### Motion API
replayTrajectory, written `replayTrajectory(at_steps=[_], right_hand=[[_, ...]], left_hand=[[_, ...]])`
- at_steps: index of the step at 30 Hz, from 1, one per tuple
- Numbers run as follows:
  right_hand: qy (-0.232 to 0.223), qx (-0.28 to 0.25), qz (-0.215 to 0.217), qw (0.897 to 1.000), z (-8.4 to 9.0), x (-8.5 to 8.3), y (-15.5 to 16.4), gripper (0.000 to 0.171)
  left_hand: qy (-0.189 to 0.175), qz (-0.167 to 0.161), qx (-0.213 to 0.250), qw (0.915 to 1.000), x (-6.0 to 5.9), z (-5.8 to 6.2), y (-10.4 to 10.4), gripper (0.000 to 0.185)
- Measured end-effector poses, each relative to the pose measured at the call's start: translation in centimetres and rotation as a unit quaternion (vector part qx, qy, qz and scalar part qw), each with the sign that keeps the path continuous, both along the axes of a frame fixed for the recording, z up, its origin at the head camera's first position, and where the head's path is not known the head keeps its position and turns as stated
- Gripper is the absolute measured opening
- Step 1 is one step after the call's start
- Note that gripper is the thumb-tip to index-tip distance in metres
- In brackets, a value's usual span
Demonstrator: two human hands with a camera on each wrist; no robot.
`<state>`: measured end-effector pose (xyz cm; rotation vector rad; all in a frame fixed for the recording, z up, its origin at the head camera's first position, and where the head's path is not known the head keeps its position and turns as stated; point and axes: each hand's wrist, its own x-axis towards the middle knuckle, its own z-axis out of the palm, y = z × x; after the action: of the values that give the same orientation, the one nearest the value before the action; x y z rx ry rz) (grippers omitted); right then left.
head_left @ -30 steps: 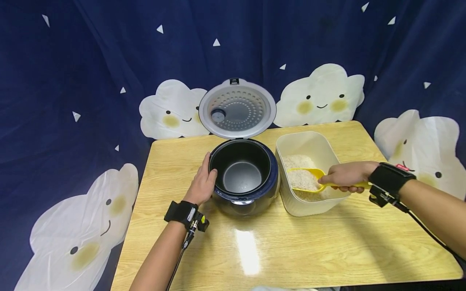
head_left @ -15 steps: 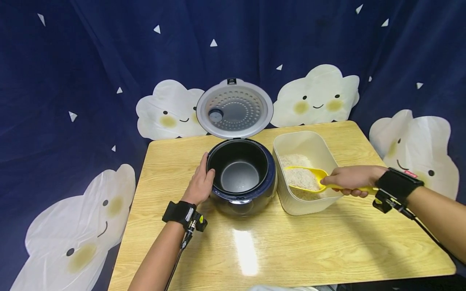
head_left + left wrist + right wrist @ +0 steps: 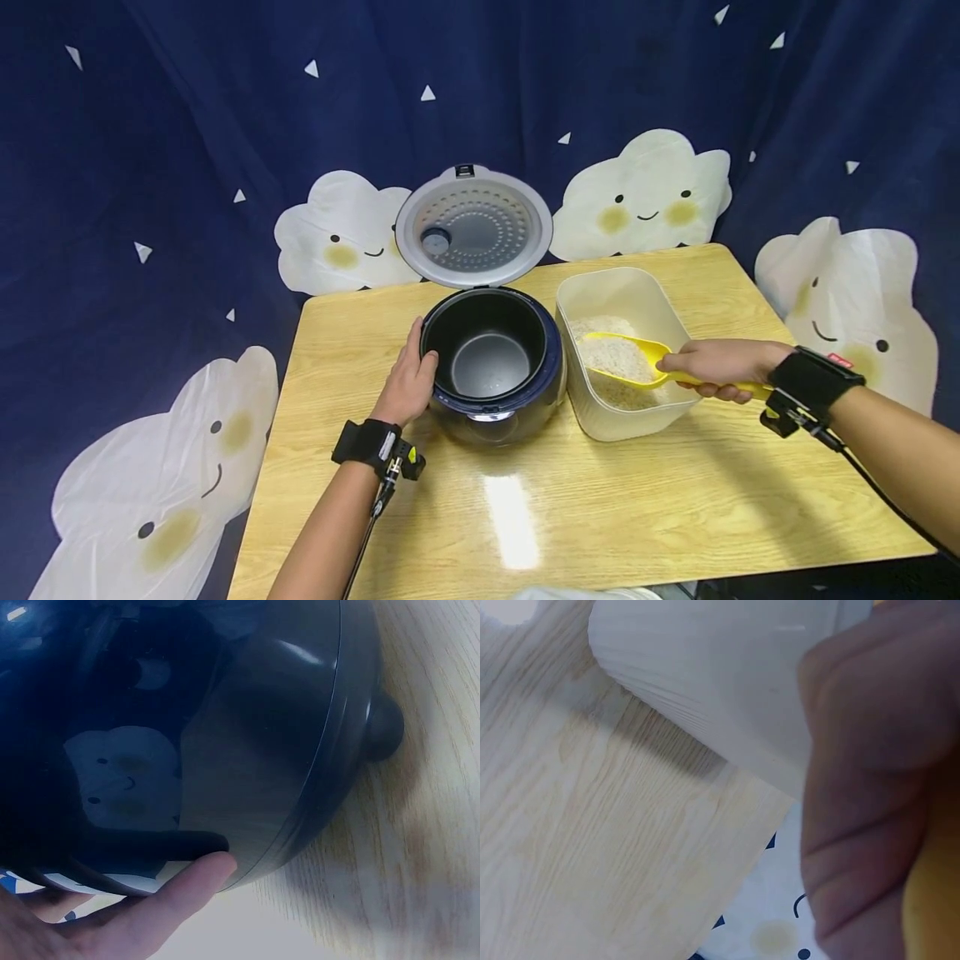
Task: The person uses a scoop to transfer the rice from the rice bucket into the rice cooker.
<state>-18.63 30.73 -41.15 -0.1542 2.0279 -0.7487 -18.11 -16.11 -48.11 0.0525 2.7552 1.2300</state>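
Scooping rice from tub, rice cooker steadied, pot not yet filled.

Right hand (image 3: 716, 367) has its grip curled round the handle of the yellow scoop (image 3: 626, 360), which sits loaded with rice (image 3: 611, 354) inside the white plastic tub (image 3: 592, 287), just right of the rice cooker (image 3: 491, 362). Left hand (image 3: 408, 379) rests against the cooker's left side, fingers fairly straight on the rim, holding nothing. Cooker's lid (image 3: 474, 227) stands open behind it; the inner pot (image 3: 486, 371) looks bare. Judged step: scoop filled, transfer not yet made. Next move calls for lifting the scoop level over the tub wall, moving left over the pot, then tipping; a tilt too soon would likely spill grains on the tabletop (image 3: 525, 517).
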Motion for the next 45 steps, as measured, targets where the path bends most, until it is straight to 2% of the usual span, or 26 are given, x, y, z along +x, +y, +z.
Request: replayTrajectory(at_steps=[14, 30, 45], right_hand=[[0.002, -0.042, -0.022, 0.999, -0.2, 0.3, 0.5, 0.054], [0.011, -0.073, -0.047, 0.996, -1.4, 0.7, 1.2, 0.056], [0.021, -0.070, -0.056, 0.996, -1.2, 0.7, 1.4, 0.057]], left_hand=[[-0.001, 0.000, 0.004, 1.0000, 0.2, -0.4, -0.2, 0.065], [-0.004, 0.008, -0.003, 1.0000, 0.3, -0.3, 0.1, 0.066], [-0.002, 0.005, -0.003, 1.0000, 0.2, 0.1, 0.1, 0.065]])
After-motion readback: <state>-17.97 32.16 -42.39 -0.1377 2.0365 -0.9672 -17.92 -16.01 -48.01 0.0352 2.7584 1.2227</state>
